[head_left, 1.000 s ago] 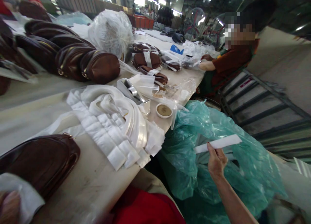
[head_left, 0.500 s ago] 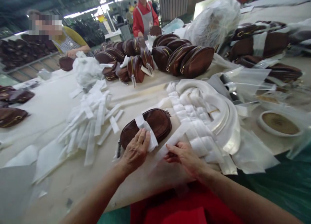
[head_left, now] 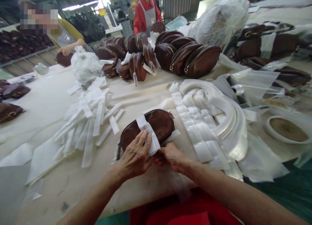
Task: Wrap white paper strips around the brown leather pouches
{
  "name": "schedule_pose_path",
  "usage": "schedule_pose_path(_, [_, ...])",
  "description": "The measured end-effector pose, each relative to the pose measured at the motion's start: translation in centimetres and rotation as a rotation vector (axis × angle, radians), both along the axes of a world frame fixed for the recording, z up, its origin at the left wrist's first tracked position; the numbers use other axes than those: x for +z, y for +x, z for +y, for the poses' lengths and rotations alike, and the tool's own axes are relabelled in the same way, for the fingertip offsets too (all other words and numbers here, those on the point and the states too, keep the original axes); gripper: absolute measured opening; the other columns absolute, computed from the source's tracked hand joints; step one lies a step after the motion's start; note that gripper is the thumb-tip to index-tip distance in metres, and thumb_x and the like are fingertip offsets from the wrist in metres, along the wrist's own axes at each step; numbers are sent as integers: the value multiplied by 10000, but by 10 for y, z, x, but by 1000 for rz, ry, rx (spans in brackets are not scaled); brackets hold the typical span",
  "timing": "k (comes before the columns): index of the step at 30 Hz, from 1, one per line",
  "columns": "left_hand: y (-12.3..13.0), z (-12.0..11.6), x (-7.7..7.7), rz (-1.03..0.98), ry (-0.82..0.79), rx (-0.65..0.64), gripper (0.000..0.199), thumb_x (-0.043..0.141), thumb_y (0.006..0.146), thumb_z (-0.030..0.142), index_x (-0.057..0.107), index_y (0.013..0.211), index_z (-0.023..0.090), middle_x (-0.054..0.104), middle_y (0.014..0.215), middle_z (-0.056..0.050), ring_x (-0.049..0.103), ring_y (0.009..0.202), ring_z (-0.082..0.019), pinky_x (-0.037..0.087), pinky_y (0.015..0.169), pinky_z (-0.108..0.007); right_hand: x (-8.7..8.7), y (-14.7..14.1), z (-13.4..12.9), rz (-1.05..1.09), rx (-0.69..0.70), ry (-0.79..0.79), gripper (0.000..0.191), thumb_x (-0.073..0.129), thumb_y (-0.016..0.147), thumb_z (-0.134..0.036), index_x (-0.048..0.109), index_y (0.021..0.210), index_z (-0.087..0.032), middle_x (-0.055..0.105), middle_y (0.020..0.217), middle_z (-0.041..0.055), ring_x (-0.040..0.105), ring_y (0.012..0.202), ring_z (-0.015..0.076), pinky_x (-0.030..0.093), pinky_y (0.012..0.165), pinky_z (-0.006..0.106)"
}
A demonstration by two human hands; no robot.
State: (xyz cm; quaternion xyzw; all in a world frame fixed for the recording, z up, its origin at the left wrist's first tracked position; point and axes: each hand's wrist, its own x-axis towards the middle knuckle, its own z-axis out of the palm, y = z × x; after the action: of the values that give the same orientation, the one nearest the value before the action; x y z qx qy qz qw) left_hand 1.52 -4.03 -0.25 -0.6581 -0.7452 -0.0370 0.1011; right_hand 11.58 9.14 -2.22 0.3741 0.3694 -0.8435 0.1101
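Observation:
A small brown leather bag [head_left: 159, 122] lies at the front of the table, with a white paper strip [head_left: 151, 136] across its middle. My left hand [head_left: 136, 153] is closed over the bag's near side, its fingers pressing the strip down and its thumb hidden. Close beside it, at the bag's near right edge, my right hand [head_left: 172, 156] has its fingers pinched on a translucent plastic strip [head_left: 180, 186], which trails toward my lap. A pale piece of sheet shows from beneath the bag's right side. The right fingertips are partly hidden under the paper.
Loose white strips [head_left: 89, 127] are heaped on the left. Padded white plastic rolls [head_left: 195, 130] lie on the right, near a tape roll [head_left: 287, 130]. Several brown bags [head_left: 202, 60] stand behind. Two people work across the table, one in a red shirt [head_left: 140, 18].
My right hand has moved left with the plastic strip, from apart from the bag to its near edge. My left hand stays on the bag and paper strip.

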Motion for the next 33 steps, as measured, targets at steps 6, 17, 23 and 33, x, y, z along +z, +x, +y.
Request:
schedule_pose_path(6, [-2, -1, -6, 21, 40, 18, 649, 614, 826, 350, 396, 1295, -41, 419, 1309, -319, 432, 1224, -412, 482, 961, -505, 0, 2, -3, 10, -86, 93, 98, 607, 644, -167, 564, 563, -132, 579, 458, 1, 476, 376, 66, 326, 358, 160])
schedule_pose_path(17, [-14, 3, 7, -146, 127, 53, 648, 731, 740, 375, 483, 1248, 59, 540, 1226, -219, 526, 1129, -339, 532, 903, -462, -9, 3, -10, 130, -143, 152, 235, 683, 527, -349, 571, 533, -143, 492, 423, -51, 349, 359, 34, 235, 363, 184])
schedule_pose_path(23, [-12, 5, 5, -138, 121, 74, 652, 707, 756, 386, 465, 1263, 57, 527, 1244, -223, 515, 1142, -344, 526, 914, -470, -7, 4, -9, 124, -166, 177, 276, 689, 534, -396, 565, 544, -149, 498, 439, -46, 382, 389, 49, 278, 390, 191])
schedule_pose_path(33, [0, 9, -14, 87, 172, 95, 450, 459, 806, 94, 468, 1240, -21, 524, 1233, -266, 516, 1158, -362, 522, 911, -458, -6, -5, 1, 33, -65, 214, 215, 623, 562, -279, 513, 430, -150, 443, 354, -44, 361, 333, 45, 234, 331, 177])
